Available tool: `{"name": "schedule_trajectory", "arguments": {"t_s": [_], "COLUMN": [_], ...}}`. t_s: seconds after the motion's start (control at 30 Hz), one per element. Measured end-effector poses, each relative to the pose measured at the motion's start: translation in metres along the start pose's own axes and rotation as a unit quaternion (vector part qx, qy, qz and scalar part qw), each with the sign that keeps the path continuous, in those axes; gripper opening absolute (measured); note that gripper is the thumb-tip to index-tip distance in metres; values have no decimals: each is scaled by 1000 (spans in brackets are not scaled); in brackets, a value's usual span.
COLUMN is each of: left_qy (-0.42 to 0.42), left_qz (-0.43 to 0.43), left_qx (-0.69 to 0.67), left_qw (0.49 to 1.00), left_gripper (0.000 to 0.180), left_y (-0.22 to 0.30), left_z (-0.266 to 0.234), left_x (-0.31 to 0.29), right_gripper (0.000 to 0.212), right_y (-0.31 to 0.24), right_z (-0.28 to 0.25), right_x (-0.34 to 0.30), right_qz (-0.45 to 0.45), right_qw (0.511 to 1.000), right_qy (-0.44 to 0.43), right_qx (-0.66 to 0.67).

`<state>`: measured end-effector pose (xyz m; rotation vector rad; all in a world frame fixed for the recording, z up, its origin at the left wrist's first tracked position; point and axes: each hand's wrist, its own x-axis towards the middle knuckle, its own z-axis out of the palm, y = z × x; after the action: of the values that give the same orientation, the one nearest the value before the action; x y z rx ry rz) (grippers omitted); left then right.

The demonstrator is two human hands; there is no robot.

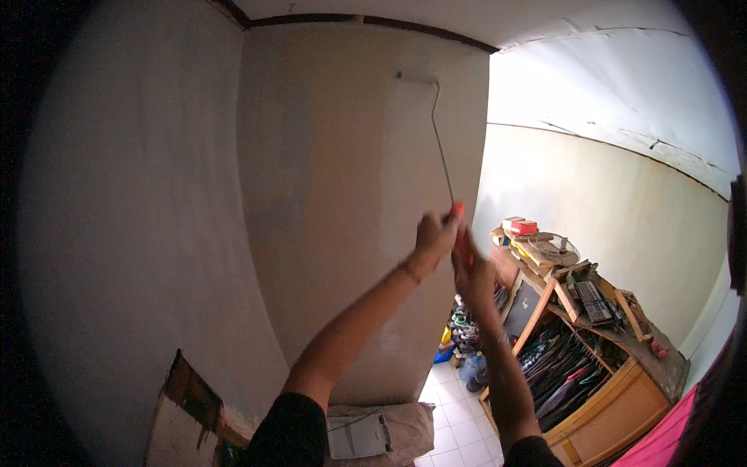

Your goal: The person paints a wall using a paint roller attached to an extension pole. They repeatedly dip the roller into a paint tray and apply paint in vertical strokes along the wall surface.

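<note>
Both my hands are closed around the red handle of a paint roller, raised high in front of me. My left hand grips near the top of the handle, close to the thin wire frame. Just below and to the right, my right hand wraps the lower part, slightly blurred. The pale roller head, at the upper end of the wire, lies against the wall near its top right. A lighter band of wall runs beneath the head, beside a tan, darker stretch to its left.
A paint tray rests on a brown cloth below. At right stands a wooden wardrobe of hanging clothes, with a keyboard, a fan and a red box on top. A broken-edged board is at lower left.
</note>
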<state>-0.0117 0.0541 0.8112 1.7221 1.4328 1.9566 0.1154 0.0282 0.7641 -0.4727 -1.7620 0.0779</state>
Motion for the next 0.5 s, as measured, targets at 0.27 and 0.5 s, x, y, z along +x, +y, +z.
{"name": "schedule_trajectory", "arguments": {"t_s": [0.27,0.5], "left_qy": [41,-30], "left_qz": [9,13], "left_qx": [-19,-28], "left_qw": [999,999], "left_gripper": [53,48], "left_y": [-36,57], "left_z": [14,-32], "left_x": [-106,57], "right_gripper": [56,45], "right_y": [3,-52], "right_z": [0,-6], "right_x": [-98,76], "right_qz": [46,39], "right_qw": [997,999], "right_qy": [-18,35], "right_qx": [-59,-12]}}
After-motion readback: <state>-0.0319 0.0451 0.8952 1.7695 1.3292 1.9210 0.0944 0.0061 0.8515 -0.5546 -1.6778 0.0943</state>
